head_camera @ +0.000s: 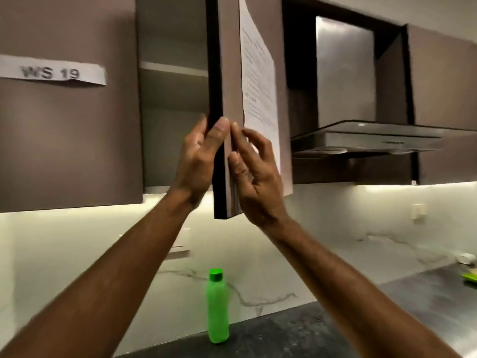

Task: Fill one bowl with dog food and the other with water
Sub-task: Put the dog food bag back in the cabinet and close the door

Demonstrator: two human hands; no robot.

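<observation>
Your left hand (197, 156) pinches the open cabinet door (224, 99) at its dark leading edge, thumb on the near side, fingers wrapped behind and hidden from view. Your right hand (254, 177) sits just right of that same edge, fingers loosely curled, fingertips touching the door's outer face; can't tell if it truly grips. A printed sheet (258, 81) is stuck on the door's face, text too blurred to read, lower corner hidden behind your right hand. Left of the door, the cabinet interior shows one shelf (174, 68); nothing on it can be made out, and the door covers the right part. No bowls or dog food in view. Below the door, a green bottle (218, 306) stands upright on the dark counter (284, 334). Far left of the door, a label (51, 72) reads "WS 19". Right of the door, a range hood (366, 138). At the far right, something green (469, 277) is cut off.
</observation>
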